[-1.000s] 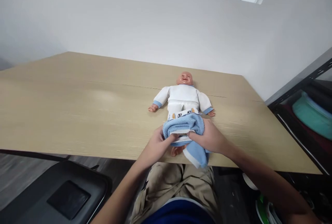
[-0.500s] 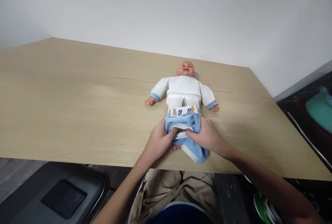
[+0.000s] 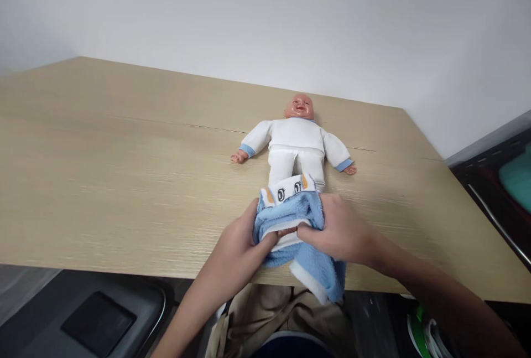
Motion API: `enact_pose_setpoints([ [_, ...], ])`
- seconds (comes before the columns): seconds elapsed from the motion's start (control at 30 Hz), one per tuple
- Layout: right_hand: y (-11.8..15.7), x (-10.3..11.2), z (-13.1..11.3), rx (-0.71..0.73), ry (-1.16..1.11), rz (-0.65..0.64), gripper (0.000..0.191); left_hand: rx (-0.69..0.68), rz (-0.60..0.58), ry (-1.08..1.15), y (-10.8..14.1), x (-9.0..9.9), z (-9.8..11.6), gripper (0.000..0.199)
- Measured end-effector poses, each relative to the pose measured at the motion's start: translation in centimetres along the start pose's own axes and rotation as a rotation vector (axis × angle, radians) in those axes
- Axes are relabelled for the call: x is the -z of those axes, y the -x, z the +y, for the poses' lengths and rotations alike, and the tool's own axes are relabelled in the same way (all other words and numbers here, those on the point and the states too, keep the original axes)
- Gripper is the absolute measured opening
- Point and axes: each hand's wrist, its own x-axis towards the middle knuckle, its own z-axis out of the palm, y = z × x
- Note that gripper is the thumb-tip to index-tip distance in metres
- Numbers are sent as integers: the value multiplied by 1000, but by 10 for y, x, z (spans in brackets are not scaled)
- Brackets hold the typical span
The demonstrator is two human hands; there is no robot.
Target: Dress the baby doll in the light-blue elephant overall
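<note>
A baby doll (image 3: 296,132) lies on its back, its head toward the wall, in a white top with blue cuffs. Its white cloth legs point toward me, and the lower ends are hidden. Over them are bunched the blue terry doll pants (image 3: 286,208), with white edging and a white band printed with eyes. My left hand (image 3: 238,247) grips the left side of the pants' opening, thumb inside the edge. On the other side my right hand (image 3: 344,228) pinches the same opening. One pant leg droops over the table's front edge.
The doll lies on a light wooden table (image 3: 124,181) that runs up to a white wall (image 3: 249,20). A dark chair (image 3: 103,319) with a black flat object on it stands at the lower left. At right is a black bin or case (image 3: 489,197) with something teal inside.
Both hands have drawn the pants toward me and down, off more of the doll's legs. The printed band has tilted, and the loose pant leg now reaches past the table edge.
</note>
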Motion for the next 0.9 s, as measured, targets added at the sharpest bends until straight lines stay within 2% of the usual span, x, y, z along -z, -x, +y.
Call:
enact_pose_setpoints([
  [0.17, -5, -8, 11, -42, 166, -109, 9, 66, -71, -145, 2, -10, -17, 38],
  [0.3, -1, -19, 8, -56, 348, -127, 34, 35, -39, -251, -1, -16, -30, 28],
  [0.4, 4, -29, 7, -57, 421, -160, 39, -30, -37, -254, 0, -18, -37, 22],
  [0.5, 5, -34, 11, 31, 338, -146, 38, -27, -10, -185, 3, -21, -42, 31],
  [0.6, 5, -30, 18, 97, 195, -132, 39, -9, 33, -11, 5, -25, -48, 46],
  [0.7, 4, -26, 24, 136, 81, -123, 37, -72, 111, 167, 2, -28, -55, 60],
  [0.77, 1, -25, 30, 122, 22, -86, 36, -121, 171, 152, -4, -27, -59, 54],
  [0.9, -15, -22, 44, 144, -49, -22, 30, -211, 266, 13, -23, -13, -58, 26],
])
